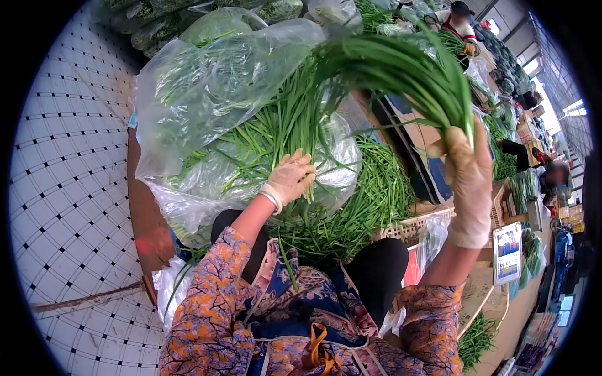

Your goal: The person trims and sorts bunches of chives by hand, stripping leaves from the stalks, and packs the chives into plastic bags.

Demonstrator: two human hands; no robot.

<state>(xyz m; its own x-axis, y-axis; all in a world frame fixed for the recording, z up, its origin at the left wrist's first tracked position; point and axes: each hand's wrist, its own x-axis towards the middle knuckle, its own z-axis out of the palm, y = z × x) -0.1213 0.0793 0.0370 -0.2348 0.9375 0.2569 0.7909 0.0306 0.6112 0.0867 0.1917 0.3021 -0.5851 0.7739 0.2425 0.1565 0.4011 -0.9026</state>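
Note:
A bunch of long green leafy stalks (401, 69) is gripped at its base by my gloved right hand (467, 166), raised at the right; the leaves arch over to the left and are blurred. My gloved left hand (291, 178) rests on more green stalks (298, 119) lying in front of me, its fingers bent over their lower ends. Those stalks lie on a clear plastic bag (216, 81) that holds more greens. Loose cut greens (382, 188) are heaped right of my left hand, down to my knees.
A tiled wall (81, 188) stands at the left. Filled bags (150, 25) are stacked at the top left. At the right are a plastic crate (407, 232), a calendar-like card (507, 253) and more greens (478, 338). Two other people (461, 28) (555, 178) are farther off.

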